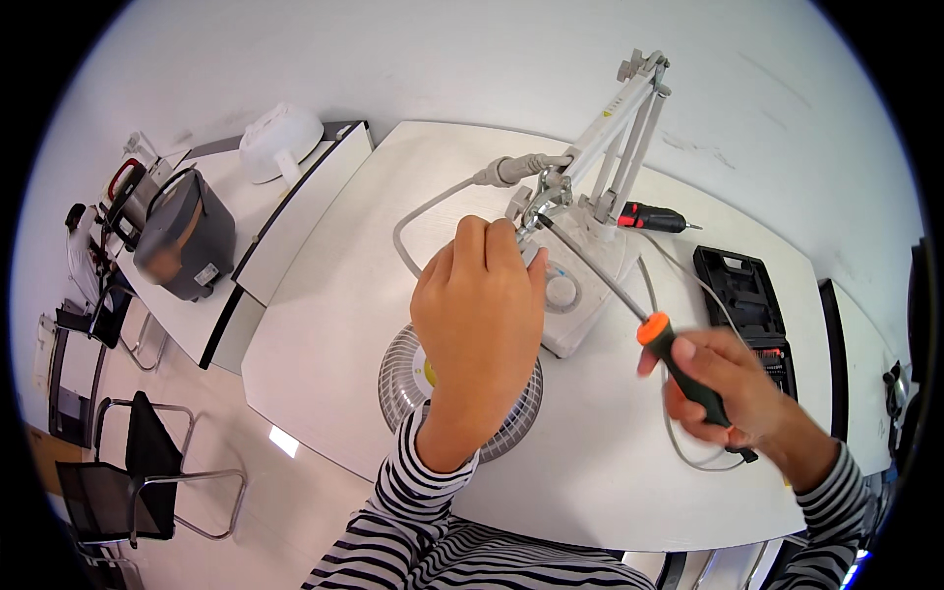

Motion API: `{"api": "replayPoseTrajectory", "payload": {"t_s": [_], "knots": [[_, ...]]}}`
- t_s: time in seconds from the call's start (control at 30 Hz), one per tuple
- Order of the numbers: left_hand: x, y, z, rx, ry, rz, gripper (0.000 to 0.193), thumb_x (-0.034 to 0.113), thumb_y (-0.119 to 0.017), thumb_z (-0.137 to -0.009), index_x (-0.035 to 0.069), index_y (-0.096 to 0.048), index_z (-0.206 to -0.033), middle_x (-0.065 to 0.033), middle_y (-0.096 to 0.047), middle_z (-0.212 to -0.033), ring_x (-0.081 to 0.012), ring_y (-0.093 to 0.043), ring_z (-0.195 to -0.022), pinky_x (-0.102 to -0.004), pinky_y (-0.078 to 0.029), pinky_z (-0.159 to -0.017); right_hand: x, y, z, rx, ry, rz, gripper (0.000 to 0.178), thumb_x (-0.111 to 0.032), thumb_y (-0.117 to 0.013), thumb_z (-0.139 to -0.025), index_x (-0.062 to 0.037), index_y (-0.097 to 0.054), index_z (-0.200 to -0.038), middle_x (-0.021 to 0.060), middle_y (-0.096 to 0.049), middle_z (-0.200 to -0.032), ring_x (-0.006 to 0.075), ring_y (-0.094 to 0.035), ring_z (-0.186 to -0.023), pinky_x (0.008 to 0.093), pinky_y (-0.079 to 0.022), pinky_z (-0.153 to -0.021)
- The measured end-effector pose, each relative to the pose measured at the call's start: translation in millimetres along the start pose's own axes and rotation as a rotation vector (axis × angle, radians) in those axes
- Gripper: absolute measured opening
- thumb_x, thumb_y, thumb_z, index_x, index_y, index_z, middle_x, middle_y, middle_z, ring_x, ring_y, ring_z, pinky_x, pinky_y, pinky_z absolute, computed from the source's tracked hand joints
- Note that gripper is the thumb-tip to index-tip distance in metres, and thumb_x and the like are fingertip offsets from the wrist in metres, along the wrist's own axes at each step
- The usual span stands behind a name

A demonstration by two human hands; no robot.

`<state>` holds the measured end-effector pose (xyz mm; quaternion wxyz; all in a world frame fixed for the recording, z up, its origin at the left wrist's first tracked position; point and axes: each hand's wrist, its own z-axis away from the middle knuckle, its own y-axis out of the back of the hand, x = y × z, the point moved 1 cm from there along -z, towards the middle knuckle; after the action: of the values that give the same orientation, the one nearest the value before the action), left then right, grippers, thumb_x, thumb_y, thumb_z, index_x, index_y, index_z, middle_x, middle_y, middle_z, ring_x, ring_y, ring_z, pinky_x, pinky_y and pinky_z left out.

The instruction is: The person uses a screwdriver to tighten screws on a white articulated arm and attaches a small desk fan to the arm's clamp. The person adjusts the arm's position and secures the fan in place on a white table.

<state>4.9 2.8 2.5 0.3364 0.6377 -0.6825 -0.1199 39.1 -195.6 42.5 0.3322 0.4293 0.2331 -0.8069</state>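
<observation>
Right hand [723, 383], right of centre: closed around screwdriver [653, 327], tip at or just beside metal joint [553, 195] of white jointed arm [615, 123], upper centre. Left hand [479, 305], mid-frame: fingers curled below joint; cannot tell what they grip. Judged step: working 1 joint fastener. Next move likely needs tip seated, joint steady.

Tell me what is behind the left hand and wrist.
Behind the left hand and wrist, a round grille shows on both sides, with a sliver of yellow-green near its middle. Most of its centre is covered, and so is whatever the palm faces.
</observation>
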Motion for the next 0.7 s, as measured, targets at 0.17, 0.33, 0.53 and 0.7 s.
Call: {"api": "replayPoseTrajectory", "payload": {"t_s": [0.17, 0.33, 0.53, 0.7], "knots": [[3, -2, -1, -0.002, -0.013, 0.019, 0.028, 0.015, -0.072, -0.063, 0.002, -0.052, -0.079, -0.0068, -0.047, -0.073, -0.0213, -0.054, -0.064, -0.0301, -0.044, -0.057, 59, -7, -28, -0.381, 0.007, -0.638, 0.048, -0.043, -0.034, -0.092, -0.0009, -0.042, -0.114, 0.0006, -0.036, -0.050, 0.0081, -0.032, -0.029, 0.0202, -0.023, -0.027], [-6, 0, -2, -0.011, 0.022, 0.047, 0.023, 0.019, -0.070, -0.068, 0.005, -0.059, -0.084, -0.0034, -0.054, -0.075, -0.0222, -0.053, -0.057, -0.0300, -0.041, -0.050, 34, -13, -16, 0.048, 0.262, -0.065, 0.036, -0.005, -0.055, -0.077, -0.0038, -0.040, -0.110, 0.0042, -0.050, -0.063, 0.0075, -0.039, -0.036, 0.0198, -0.028, -0.034], [-7, 1, -2, -0.045, -0.004, 0.084, 0.027, 0.015, -0.072, -0.063, 0.002, -0.054, -0.078, -0.0056, -0.047, -0.071, -0.0194, -0.054, -0.061, -0.0284, -0.043, -0.052, 20, -13, -2, 0.860, 1.052, 1.517, 0.030, 0.003, -0.058, -0.071, -0.0023, -0.053, -0.100, 0.0068, -0.055, -0.073, 0.0099, -0.047, -0.050, 0.0191, -0.035, -0.041], [-6, -1, -2, -0.022, -0.017, 0.061, 0.027, 0.016, -0.072, -0.064, 0.001, -0.054, -0.078, -0.0062, -0.047, -0.072, -0.0198, -0.054, -0.061, -0.0287, -0.043, -0.053, 9, -23, 2, 1.135, 1.160, 2.267, 0.021, -0.005, -0.059, -0.075, 0.0007, -0.060, -0.094, 0.0045, -0.052, -0.070, 0.0096, -0.044, -0.050, 0.0188, -0.032, -0.038]]}}
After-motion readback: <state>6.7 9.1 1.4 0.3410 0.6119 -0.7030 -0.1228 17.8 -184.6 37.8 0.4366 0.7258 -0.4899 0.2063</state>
